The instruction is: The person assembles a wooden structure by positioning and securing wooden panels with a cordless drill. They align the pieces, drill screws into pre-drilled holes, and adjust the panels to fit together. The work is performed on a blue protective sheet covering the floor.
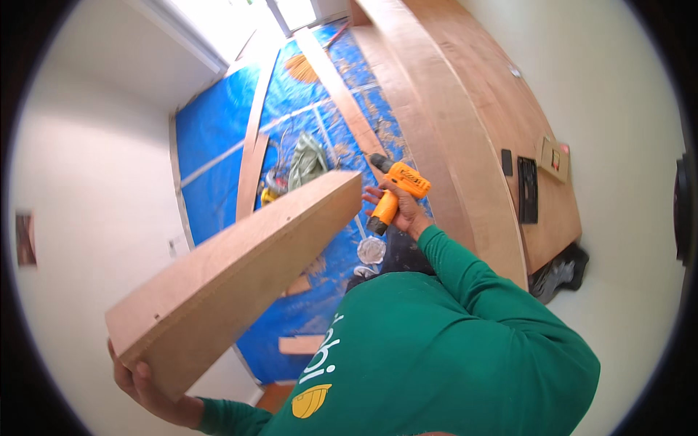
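L hand point(142, 381), lower left of frame: fingers wrapped tight round the near end of a plywood board point(240, 272), gripping from underneath. Board runs diagonally up to frame centre, far end just beside the drill. Small screw holes visible on its top face.

R hand point(401, 211), centre frame: fingers closed round grip of an orange cordless drill point(396, 190), bit pointing upper left. Can't tell if trigger is pressed.

Below: blue tarp point(218, 145) on the floor, covered w/ sawdust, offcuts, loose wood strips point(254, 145). Green cloth bundle point(307, 161) near the board's far end, left of the drill. Big plywood panels point(472, 131) fill the upper right; black tool point(527, 190) lying on them at right edge.
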Action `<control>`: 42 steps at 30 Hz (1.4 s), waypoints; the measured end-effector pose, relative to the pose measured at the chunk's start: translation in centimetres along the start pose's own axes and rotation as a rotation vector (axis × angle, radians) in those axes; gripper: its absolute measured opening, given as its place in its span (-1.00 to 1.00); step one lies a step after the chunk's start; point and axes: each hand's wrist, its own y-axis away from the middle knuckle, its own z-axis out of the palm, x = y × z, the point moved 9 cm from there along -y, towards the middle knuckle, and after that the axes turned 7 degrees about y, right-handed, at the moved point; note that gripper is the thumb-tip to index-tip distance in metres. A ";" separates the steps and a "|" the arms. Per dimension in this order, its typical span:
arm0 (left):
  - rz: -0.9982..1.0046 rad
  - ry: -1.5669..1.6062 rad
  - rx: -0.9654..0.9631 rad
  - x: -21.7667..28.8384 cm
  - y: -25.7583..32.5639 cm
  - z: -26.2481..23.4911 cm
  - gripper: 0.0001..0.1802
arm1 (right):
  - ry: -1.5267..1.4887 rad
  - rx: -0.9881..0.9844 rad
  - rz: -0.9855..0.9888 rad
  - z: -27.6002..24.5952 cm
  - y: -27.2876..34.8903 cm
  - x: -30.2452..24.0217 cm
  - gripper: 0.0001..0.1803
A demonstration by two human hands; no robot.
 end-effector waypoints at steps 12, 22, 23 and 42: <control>0.021 -0.398 -1.098 -6.6 -8.2 47.8 -0.53 | 0.468 0.555 -0.282 -6.7 -2.9 -21.2 -0.67; 0.559 -0.312 -1.370 -12.8 -11.9 63.9 -0.33 | 0.811 1.265 -0.371 -14.1 14.6 -17.7 -0.64; 0.643 -0.280 -1.361 -12.9 -12.1 64.7 -0.34 | 0.733 1.299 -0.376 -13.8 16.3 -15.2 -0.65; 0.525 -0.108 -1.292 -19.4 -14.4 74.5 -0.41 | 0.151 1.313 0.402 -7.3 12.2 37.9 -0.50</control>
